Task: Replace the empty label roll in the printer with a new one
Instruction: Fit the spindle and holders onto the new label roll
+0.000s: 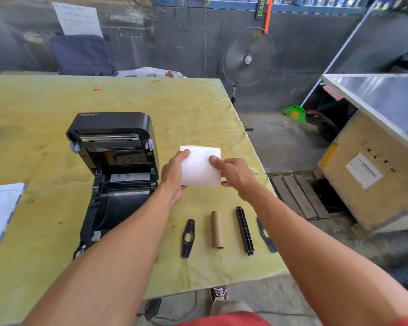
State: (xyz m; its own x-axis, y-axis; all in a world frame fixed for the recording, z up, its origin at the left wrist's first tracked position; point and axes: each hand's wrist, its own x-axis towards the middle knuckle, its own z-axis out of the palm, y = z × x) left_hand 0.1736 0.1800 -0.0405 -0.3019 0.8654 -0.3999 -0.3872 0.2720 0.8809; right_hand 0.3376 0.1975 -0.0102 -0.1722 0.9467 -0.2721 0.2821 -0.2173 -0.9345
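Closest to the camera, two bare forearms reach out over the yellow-green cloth-covered surface (45,267). Under and between the arms, nearer than the hands, there's a row of loose parts: a flat black plastic end guide with a cut-out middle (188,238), then the empty brown cardboard core tube (217,229), then a long black plastic spindle bar (245,231), and a second black end guide (266,235) partly tucked under the right forearm. They're all lying apart from each other, none touching.

A bit further out, both hands are clamped on the new white label roll (199,167), holding it up off the surface. The left hand (173,175) grips the roll's left end with the thumb on top, and the right hand (233,176) pinches the right end with a finger laid over the top edge.

Just left of the left hand sits the black plastic label printer (118,175), lid flipped up and open, roll bay looking bare from here. Way off to the left of it, a white lined notepad (0,212) hangs at the edge of view.

Beyond the hands, past the surface's far edge, a standing grey fan (247,58) is parked by the concrete wall.
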